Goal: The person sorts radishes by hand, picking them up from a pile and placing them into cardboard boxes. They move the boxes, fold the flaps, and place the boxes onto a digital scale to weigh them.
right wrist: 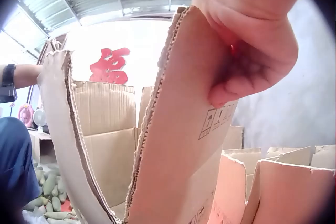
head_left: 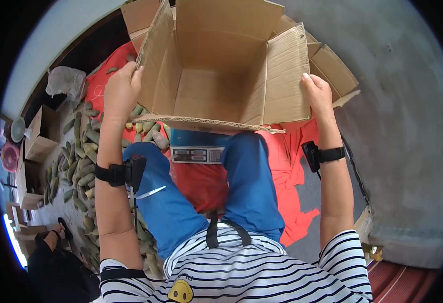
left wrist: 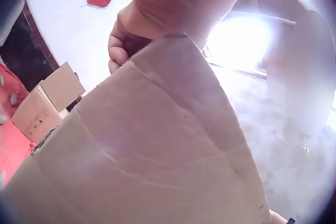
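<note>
An open cardboard box [head_left: 216,81] with its flaps raised is held up in front of the person's body; its visible inside is bare. The left hand [head_left: 122,92] grips the edge of the left flap, thumb on the inner side. On the opposite side, the right hand [head_left: 318,95] pinches the right flap, and its curled fingers [right wrist: 239,88] lie against the printed outer face. In the left wrist view, the left hand [left wrist: 152,22] holds the flap near its corner. Beneath the box's near edge, a digital scale [head_left: 197,154] with a blue top stands between the person's knees.
Long green vegetables [head_left: 82,151] lie heaped on the floor at left, some on red sheeting [head_left: 287,194]. More open cartons [head_left: 335,70] stand behind the box at right, beside a grey wall [head_left: 403,126]. Other boxes [head_left: 42,132] and another person [head_left: 54,262] are at far left.
</note>
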A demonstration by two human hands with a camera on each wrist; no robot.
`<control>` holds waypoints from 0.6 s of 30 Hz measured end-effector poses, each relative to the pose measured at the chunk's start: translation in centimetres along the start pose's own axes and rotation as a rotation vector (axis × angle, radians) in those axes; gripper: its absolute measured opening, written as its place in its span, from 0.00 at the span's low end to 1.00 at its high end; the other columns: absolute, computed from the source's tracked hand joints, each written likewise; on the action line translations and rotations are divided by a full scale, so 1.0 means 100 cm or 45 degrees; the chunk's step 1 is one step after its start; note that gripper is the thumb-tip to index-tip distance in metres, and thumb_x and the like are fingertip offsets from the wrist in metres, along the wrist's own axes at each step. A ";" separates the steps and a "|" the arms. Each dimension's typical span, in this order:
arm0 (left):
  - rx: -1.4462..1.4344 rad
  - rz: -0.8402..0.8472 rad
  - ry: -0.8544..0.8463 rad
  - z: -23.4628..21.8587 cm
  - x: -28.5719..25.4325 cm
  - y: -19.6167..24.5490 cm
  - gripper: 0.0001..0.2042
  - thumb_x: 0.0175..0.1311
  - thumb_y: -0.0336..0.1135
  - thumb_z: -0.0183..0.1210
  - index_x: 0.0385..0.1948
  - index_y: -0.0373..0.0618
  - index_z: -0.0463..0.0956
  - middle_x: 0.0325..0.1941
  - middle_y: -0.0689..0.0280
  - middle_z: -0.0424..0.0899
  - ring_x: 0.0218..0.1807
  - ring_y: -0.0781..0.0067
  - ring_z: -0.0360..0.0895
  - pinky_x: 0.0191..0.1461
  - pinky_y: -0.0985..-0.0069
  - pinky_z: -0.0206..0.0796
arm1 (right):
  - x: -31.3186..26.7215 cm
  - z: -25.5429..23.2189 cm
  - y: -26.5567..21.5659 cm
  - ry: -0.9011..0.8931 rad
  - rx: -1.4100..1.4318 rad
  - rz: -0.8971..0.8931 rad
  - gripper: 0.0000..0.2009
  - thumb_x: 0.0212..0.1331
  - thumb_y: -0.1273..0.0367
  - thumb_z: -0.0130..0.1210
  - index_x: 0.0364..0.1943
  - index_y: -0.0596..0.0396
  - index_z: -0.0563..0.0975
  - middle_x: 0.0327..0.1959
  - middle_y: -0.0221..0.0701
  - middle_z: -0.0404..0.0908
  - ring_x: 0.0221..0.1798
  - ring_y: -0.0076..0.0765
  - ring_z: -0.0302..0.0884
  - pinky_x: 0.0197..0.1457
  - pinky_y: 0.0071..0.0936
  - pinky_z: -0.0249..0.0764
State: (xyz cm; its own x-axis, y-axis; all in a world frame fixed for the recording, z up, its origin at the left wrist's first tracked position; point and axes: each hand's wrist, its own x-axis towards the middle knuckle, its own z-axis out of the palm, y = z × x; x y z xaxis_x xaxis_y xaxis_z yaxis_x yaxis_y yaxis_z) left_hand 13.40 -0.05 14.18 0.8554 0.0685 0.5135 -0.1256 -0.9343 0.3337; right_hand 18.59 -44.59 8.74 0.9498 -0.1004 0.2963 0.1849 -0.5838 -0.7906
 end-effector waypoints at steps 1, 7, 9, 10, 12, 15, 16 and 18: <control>-0.001 -0.022 0.004 0.006 -0.001 -0.011 0.13 0.68 0.42 0.52 0.30 0.40 0.72 0.26 0.48 0.77 0.34 0.41 0.75 0.34 0.52 0.63 | 0.006 0.008 0.002 -0.019 -0.006 -0.010 0.16 0.68 0.60 0.51 0.33 0.61 0.80 0.28 0.19 0.76 0.31 0.15 0.68 0.38 0.20 0.67; -0.043 -0.119 -0.144 0.031 -0.009 -0.043 0.13 0.68 0.42 0.52 0.32 0.40 0.72 0.29 0.45 0.77 0.36 0.38 0.75 0.37 0.51 0.64 | 0.004 0.046 0.031 -0.168 0.102 0.139 0.19 0.65 0.57 0.52 0.35 0.62 0.81 0.25 0.28 0.80 0.31 0.20 0.73 0.38 0.26 0.70; -0.025 -0.073 -0.180 0.051 -0.013 -0.062 0.14 0.68 0.43 0.52 0.33 0.39 0.72 0.30 0.44 0.77 0.37 0.38 0.75 0.38 0.52 0.64 | -0.005 0.064 0.047 -0.100 0.092 0.147 0.18 0.65 0.58 0.52 0.35 0.63 0.81 0.25 0.28 0.80 0.31 0.20 0.72 0.37 0.26 0.70; -0.021 -0.016 -0.201 0.058 -0.014 -0.071 0.14 0.68 0.43 0.51 0.34 0.39 0.72 0.32 0.43 0.78 0.39 0.38 0.75 0.39 0.52 0.64 | -0.010 0.065 0.029 -0.075 0.197 0.221 0.19 0.65 0.58 0.52 0.34 0.63 0.80 0.25 0.28 0.80 0.30 0.20 0.72 0.37 0.26 0.69; 0.006 -0.129 -0.230 0.052 -0.012 -0.089 0.14 0.69 0.43 0.52 0.37 0.38 0.73 0.33 0.43 0.78 0.39 0.39 0.76 0.41 0.56 0.65 | -0.006 0.066 0.030 -0.102 0.193 0.250 0.19 0.65 0.58 0.52 0.34 0.64 0.80 0.24 0.28 0.79 0.31 0.20 0.72 0.38 0.26 0.69; 0.094 -0.342 -0.332 0.041 -0.015 -0.093 0.17 0.70 0.44 0.51 0.44 0.36 0.74 0.40 0.43 0.80 0.44 0.42 0.77 0.47 0.61 0.67 | -0.004 0.060 0.023 -0.157 0.161 0.257 0.19 0.66 0.57 0.51 0.36 0.64 0.79 0.27 0.32 0.80 0.32 0.23 0.73 0.40 0.28 0.70; 0.135 -0.288 -0.126 0.041 -0.022 -0.094 0.18 0.71 0.44 0.50 0.47 0.35 0.74 0.43 0.45 0.80 0.46 0.44 0.77 0.50 0.63 0.67 | -0.006 0.056 0.018 -0.143 0.040 0.166 0.18 0.66 0.58 0.50 0.39 0.64 0.79 0.30 0.35 0.81 0.34 0.28 0.75 0.42 0.30 0.70; 0.188 -0.241 0.087 0.027 -0.037 -0.086 0.19 0.71 0.45 0.50 0.50 0.35 0.74 0.47 0.47 0.80 0.47 0.46 0.78 0.53 0.64 0.67 | -0.011 0.049 0.010 -0.041 -0.179 -0.192 0.17 0.69 0.60 0.49 0.49 0.60 0.76 0.42 0.43 0.81 0.45 0.43 0.79 0.50 0.36 0.72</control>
State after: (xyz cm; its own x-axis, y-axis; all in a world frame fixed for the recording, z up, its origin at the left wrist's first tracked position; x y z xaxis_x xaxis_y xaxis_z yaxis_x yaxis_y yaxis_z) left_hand 12.69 6.78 7.24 0.8200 0.2657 0.5069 0.1127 -0.9433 0.3121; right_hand 18.99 -41.13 5.02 0.9220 0.0210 0.3866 0.2906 -0.6975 -0.6551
